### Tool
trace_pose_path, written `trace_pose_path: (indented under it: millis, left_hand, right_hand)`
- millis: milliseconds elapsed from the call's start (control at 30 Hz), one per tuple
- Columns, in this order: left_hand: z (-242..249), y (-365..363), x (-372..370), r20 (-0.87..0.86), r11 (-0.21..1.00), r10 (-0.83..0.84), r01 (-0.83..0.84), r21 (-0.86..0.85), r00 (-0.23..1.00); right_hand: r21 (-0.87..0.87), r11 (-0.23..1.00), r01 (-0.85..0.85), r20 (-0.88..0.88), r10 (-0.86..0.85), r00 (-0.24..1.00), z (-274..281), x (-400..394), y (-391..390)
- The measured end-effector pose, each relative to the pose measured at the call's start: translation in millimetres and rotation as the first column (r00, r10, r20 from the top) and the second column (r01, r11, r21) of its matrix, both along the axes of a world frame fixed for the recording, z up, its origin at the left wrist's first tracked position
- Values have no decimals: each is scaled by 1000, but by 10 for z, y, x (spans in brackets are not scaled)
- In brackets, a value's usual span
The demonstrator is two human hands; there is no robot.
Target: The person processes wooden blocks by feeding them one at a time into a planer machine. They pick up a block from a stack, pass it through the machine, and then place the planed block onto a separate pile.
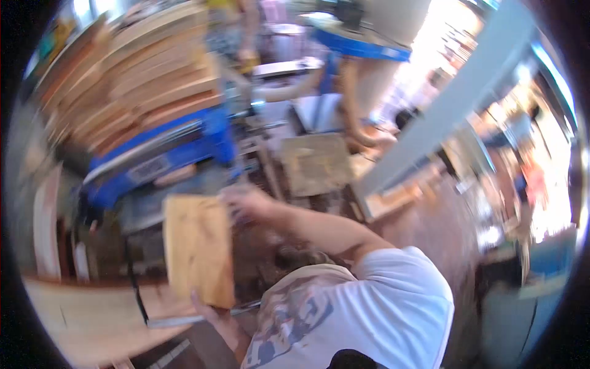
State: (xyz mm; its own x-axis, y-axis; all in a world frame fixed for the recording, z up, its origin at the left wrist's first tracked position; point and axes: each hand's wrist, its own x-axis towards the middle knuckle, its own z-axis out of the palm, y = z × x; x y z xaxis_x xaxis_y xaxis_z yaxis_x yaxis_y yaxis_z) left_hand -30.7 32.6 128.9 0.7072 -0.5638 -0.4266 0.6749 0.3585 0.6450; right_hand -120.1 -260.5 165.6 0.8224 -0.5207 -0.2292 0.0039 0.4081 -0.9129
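Right grip point(244, 204) and left grip point(217, 321) hold a wooden board point(200, 251) near opposite ends; it seems stiff, moderately heavy, best taken by its edges.

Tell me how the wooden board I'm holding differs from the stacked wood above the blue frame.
The wooden board is a single piece; the stack has many layers. The board is held between your left hand and right hand, while the stack rests on the blue frame. The board shows a broad yellowish face; the stack shows mainly long edges, some redder. Both look like wood.
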Motion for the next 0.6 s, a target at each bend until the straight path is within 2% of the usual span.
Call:
trace_pose_path:
  millis: [33,67,100,167,267,300,333,367,400,467,500,533,567,600]
  left_hand:
    - [-137,21,18,-46,1000,-2,1,-10,999]
    - [-395,17,164,-72,999,-8,5,-37,997]
    - [-661,-36,342,-93,998,12,-18,-66,996]
    - [-1476,-180,822,219,993,51,-72,91,974]
    - [-1508,-422,1124,194,992,93,-108,68,977]
    - [-1613,-585,1313,65,994,105,-107,13,992]
    - [-1729,-772,1366,-72,994,100,-103,-41,992]
    - [-1650,-890,1236,111,999,52,-52,0,992]
    - [-1542,-994,1098,286,998,13,-28,49,958]
    - [-1499,-1274,1205,-35,983,30,-36,-182,999]
    - [-1480,-1397,1252,-204,959,24,-80,-271,979]
    - [-1276,-1508,1169,-108,958,28,-58,-281,994]
    - [-1345,-1673,1181,-169,972,213,-226,-62,962]
    - [-1465,-1755,1253,-155,973,212,-223,-54,965]
  right_hand:
    - [287,958,4,34,-15,999,-184,65,86]
    - [269,961,68,-48,-57,997,-557,87,156]
    - [104,976,189,-117,-177,977,-599,10,335]
    - [55,996,64,-175,-54,983,-1067,-262,493]
    - [87,968,233,-344,-191,920,-1138,-854,759]
    - [98,946,307,-386,-248,888,-1250,-1116,750]
    - [-85,949,303,-509,-303,806,-1456,-1404,698]
    - [-252,935,249,-612,-353,708,-1606,-1657,694]
    - [-336,909,249,-643,-414,644,-1639,-1907,704]
    - [-485,844,229,-688,-530,495,-1656,-2398,785]
    - [-467,873,144,-773,-482,413,-1588,-2483,668]
    - [-556,801,224,-689,-594,415,-2472,-2949,638]
    - [-360,852,381,-740,-509,440,-1867,-2826,702]
    - [-302,856,419,-763,-481,431,-2209,-3031,675]
